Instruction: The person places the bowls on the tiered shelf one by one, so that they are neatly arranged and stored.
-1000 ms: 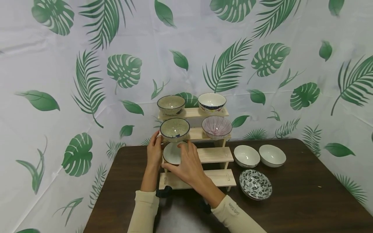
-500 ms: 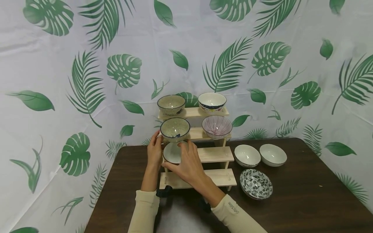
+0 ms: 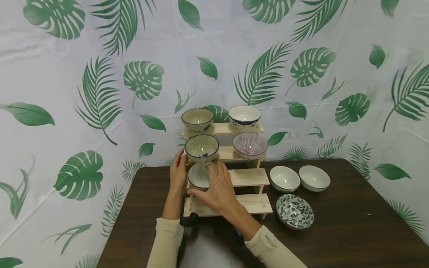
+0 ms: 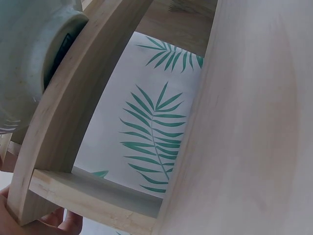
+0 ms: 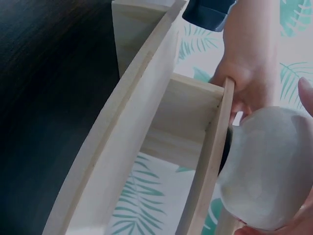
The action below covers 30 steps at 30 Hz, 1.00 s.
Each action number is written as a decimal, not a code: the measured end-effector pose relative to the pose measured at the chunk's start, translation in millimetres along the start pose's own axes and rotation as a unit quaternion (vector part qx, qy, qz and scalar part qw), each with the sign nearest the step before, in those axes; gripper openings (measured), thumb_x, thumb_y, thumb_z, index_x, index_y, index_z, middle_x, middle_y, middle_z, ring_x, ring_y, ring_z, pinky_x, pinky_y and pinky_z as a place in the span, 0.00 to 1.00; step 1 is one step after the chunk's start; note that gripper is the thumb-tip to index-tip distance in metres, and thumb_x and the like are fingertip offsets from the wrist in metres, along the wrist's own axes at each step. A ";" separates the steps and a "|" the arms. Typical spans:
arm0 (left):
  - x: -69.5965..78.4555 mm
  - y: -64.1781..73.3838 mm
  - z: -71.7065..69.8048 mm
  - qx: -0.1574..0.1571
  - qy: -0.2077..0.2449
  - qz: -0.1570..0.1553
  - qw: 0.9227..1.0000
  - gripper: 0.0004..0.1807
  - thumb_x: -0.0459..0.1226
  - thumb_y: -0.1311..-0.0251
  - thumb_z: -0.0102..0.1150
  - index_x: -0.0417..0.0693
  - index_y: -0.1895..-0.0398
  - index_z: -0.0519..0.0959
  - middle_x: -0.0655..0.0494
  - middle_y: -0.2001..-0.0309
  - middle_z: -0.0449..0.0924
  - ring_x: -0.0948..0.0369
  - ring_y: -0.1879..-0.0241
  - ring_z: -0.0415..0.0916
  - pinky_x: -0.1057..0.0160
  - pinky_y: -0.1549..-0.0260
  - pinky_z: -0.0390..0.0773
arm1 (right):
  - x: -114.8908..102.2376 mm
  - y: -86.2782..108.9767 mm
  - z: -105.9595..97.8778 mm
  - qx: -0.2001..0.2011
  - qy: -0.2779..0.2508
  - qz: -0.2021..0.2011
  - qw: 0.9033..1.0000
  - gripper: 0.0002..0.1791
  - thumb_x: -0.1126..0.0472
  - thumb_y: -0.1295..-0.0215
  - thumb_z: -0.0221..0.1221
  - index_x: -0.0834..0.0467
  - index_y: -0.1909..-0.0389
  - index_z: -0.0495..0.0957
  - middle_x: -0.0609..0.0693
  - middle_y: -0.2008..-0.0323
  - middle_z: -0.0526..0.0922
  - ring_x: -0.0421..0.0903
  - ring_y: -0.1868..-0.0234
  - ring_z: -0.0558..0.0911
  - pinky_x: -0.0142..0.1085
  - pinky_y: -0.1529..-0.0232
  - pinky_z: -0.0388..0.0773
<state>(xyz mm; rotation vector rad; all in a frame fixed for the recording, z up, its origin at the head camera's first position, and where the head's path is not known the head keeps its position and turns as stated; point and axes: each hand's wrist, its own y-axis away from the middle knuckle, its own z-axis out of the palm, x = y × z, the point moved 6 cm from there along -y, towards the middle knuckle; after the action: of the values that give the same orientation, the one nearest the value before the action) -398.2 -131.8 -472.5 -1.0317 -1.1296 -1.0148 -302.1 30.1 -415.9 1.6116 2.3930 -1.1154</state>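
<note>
In the head view, my right hand holds a pale bowl with a dark rim on the left end of the second-lowest shelf of a wooden tiered stand. Thumb and fingers span the bowl's sides, and the right wrist view shows the same bowl between them, its foot against the plank. My left hand is at the stand's left side. Its fingers curl round the plank's end in the left wrist view. A speckled green bowl sits one shelf higher, overlapping the held bowl's far rim.
The top shelf carries a beige bowl and a white patterned bowl. A pink-striped bowl stands below them. Right of the stand, two white bowls and a black-and-white floral bowl rest on the dark table.
</note>
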 end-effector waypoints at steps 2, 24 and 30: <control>0.8 0.1 0.6 0.000 0.003 -0.001 1.000 0.28 0.50 0.21 0.47 0.57 0.22 0.67 0.49 0.37 0.77 0.55 0.43 0.76 0.61 0.46 0.77 | 0.2 1.1 -2.0 -0.003 -0.001 0.001 1.000 0.55 0.26 0.53 0.73 0.60 0.34 0.70 0.68 0.27 0.64 0.65 0.26 0.65 0.62 0.29 0.66; 1.9 3.0 -0.3 0.008 -0.011 -0.005 1.000 0.28 0.51 0.21 0.46 0.57 0.22 0.66 0.46 0.35 0.77 0.53 0.44 0.78 0.65 0.50 0.78 | 2.9 30.8 -27.1 -0.045 -0.026 0.008 0.999 0.66 0.26 0.51 0.71 0.55 0.18 0.54 0.61 0.21 0.57 0.61 0.19 0.56 0.62 0.24 0.59; 1.9 5.6 1.7 0.009 -0.011 -0.008 1.000 0.28 0.51 0.21 0.46 0.59 0.22 0.66 0.45 0.35 0.77 0.54 0.45 0.78 0.67 0.51 0.78 | 5.2 40.4 -35.9 -0.052 -0.036 0.023 0.998 0.66 0.26 0.52 0.72 0.52 0.18 0.53 0.61 0.20 0.56 0.61 0.19 0.55 0.63 0.24 0.59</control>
<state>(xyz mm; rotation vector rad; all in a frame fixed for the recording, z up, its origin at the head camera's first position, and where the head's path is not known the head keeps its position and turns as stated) -392.8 -129.1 -471.0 -1.0241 -1.1651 -1.0065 -259.1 63.1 -413.1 1.5593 2.3155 -1.0057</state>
